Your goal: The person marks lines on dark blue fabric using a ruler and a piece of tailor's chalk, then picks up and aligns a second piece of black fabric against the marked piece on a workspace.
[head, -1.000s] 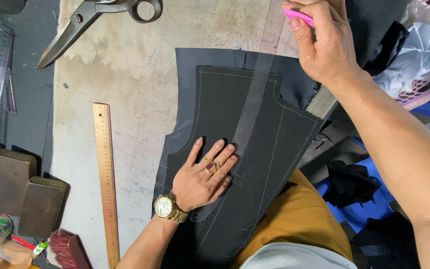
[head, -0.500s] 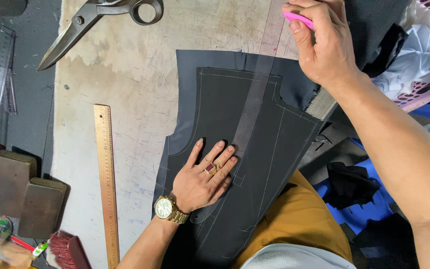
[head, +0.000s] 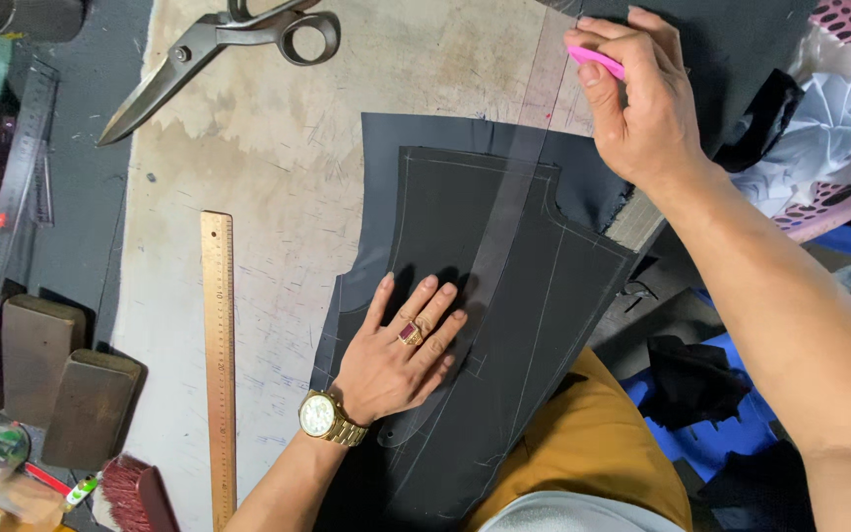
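Our left hand (head: 396, 360) lies flat, pinning the clear ruler (head: 504, 222) on the dark cloth (head: 465, 325). Our right hand (head: 642, 108) pinches pink chalk (head: 595, 61) at the far end; several chalk lines are already drawn, and the cloth is uncut.

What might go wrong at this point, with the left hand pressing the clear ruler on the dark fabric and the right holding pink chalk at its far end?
1. The left hand pins only the near end of the clear ruler; the far end by the right hand may pivot, skewing any line.
2. The pink chalk sits beyond the dark fabric panel, so it may mark the worktable.
3. The stacked fabric layers could shift apart, since only one spot is pressed.
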